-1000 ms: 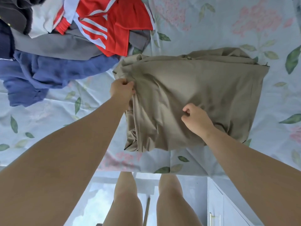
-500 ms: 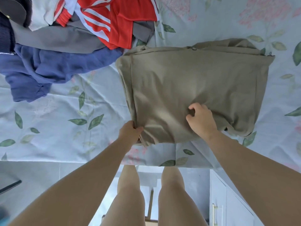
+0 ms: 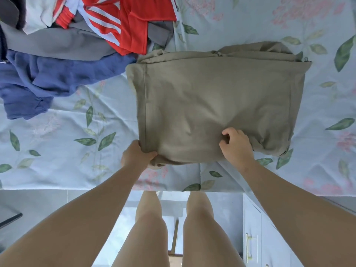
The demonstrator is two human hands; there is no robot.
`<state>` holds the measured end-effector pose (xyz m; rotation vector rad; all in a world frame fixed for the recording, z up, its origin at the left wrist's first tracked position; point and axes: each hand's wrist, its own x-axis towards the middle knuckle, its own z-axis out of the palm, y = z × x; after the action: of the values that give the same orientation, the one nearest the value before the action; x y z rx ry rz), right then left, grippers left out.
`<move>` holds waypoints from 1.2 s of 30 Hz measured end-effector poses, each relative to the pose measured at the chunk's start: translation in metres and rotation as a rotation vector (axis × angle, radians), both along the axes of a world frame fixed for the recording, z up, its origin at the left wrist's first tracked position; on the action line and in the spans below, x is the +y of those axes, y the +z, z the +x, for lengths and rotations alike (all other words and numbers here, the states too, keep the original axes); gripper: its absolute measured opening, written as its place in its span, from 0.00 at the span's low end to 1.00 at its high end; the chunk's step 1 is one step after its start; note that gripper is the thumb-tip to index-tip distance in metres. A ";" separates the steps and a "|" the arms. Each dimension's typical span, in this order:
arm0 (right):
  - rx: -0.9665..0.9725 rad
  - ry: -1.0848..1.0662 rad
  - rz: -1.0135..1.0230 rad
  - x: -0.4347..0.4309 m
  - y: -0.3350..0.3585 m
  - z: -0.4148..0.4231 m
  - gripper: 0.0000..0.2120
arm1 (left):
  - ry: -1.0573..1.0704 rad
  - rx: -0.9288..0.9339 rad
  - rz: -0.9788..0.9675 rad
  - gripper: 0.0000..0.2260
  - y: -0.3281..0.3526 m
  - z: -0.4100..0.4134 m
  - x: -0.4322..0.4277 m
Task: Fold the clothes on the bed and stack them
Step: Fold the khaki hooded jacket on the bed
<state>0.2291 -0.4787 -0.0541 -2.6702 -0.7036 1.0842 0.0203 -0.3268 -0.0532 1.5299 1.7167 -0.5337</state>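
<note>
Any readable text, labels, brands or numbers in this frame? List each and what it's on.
None readable.
red garment: white stripes only, no lettering.
khaki garment: plain, nothing printed shows.
white mark on the navy garment, left edge: too small to read.

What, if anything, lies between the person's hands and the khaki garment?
Nothing visible does. The left hand grips the khaki garment at its near left corner, and the right hand pinches its top layer near the front edge.

The bed [image 3: 240, 26], under a floral sheet, carries a folded khaki garment [image 3: 215, 105] and a heap of unfolded clothes [image 3: 67, 45] beside it.
</note>
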 end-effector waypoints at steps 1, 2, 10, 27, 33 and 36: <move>-0.024 -0.029 -0.009 -0.004 0.000 0.001 0.15 | 0.062 -0.015 0.060 0.24 0.001 0.009 -0.003; -0.044 -0.072 -0.012 -0.008 0.000 0.002 0.14 | 0.084 -0.026 0.135 0.29 0.001 0.018 -0.006; -0.159 -0.809 -0.027 -0.055 -0.003 0.028 0.20 | -0.837 -0.130 -0.001 0.31 -0.005 0.105 -0.044; 0.076 -1.607 0.317 -0.120 -0.016 0.084 0.12 | -0.927 0.026 -0.041 0.29 -0.018 0.121 -0.050; 0.630 -1.667 0.375 -0.039 -0.008 0.009 0.21 | -1.042 0.002 0.264 0.24 -0.006 0.139 -0.031; 0.709 -1.651 0.312 -0.014 -0.011 -0.007 0.28 | -1.082 -0.007 0.385 0.26 -0.006 0.158 -0.003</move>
<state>0.2222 -0.4929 -0.0653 -1.4328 1.1437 0.9738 0.1786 -0.3298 -0.0592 2.7022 0.8682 -0.7244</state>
